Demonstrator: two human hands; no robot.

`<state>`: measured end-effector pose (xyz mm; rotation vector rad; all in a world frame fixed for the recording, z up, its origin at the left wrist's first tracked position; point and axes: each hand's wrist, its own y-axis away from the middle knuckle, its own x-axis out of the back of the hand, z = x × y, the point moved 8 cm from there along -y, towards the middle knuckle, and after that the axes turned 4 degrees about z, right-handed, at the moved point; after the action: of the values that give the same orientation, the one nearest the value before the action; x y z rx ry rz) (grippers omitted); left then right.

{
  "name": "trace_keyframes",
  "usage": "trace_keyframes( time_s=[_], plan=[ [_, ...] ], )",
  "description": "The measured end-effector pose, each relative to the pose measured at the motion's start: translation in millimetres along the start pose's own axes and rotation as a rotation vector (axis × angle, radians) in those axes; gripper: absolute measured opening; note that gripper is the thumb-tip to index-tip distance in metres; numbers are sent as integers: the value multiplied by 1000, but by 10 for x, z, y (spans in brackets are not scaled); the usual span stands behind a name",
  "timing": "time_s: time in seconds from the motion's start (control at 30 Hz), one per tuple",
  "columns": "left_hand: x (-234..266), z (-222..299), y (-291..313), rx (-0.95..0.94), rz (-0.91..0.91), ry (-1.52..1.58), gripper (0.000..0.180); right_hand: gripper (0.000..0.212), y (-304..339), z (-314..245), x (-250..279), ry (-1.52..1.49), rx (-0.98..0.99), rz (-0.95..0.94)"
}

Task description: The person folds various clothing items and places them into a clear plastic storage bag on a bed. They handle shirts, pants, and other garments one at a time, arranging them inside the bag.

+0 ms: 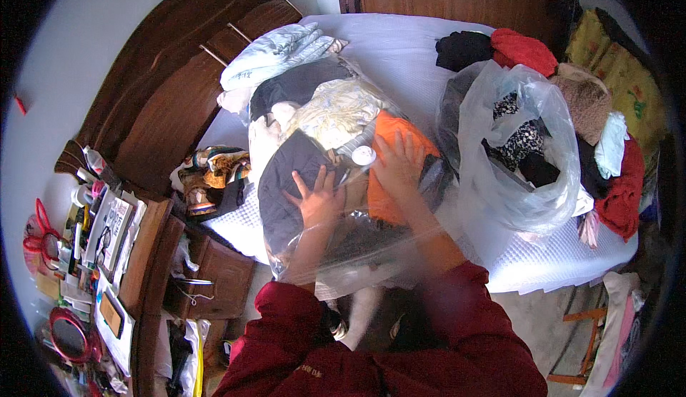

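A large clear plastic storage bag (357, 257) full of folded clothes lies on the bed, with a round white valve cap (363, 155) on its film. My left hand (318, 198) lies with fingers spread on a dark garment (293, 161) in the bag. On an orange garment (386, 200), right of the cap, my right hand (399, 165) rests flat, its fingers stretched out. Clear film crosses both forearms near the bag's near edge, so the hands appear to be inside it. Farther up the bag are a pale patterned cloth (336, 115) and a dark grey cloth (300, 82).
Another translucent bag (564, 190) stands gaping at the right with dark clothes inside. Red clothing (525, 50) and a brown fleece (582, 100) are heaped around it. A light blue quilt (275, 54) lies by the wooden headboard (168, 68). At left, a cluttered cabinet (153, 254) adjoins the bed.
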<state>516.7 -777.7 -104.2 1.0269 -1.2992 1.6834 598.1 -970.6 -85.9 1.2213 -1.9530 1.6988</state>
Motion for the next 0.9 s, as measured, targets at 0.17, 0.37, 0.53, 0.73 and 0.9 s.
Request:
trace_keyframes(
  time_s=[0.17, 0.37, 0.53, 0.73, 0.9],
  plan=[
    [-32, -94, 10, -5, -52, -36, 56, 51, 13, 9, -30, -51, 50, 85],
    [-238, -202, -24, -145, 59, -264, 68, 50, 171, 184, 115, -14, 265, 332],
    [177, 33, 170, -98, 18, -100, 68, 43, 1111, 10, 368, -209, 117, -285],
    [248, 478, 671, -246, 197, -129, 81, 33, 953, 556, 1973, -471, -45, -730],
    [385, 847, 1617, -455, -20, 240, 67, 28, -248, 2118, 2328, -86, -231, -264]
  ],
)
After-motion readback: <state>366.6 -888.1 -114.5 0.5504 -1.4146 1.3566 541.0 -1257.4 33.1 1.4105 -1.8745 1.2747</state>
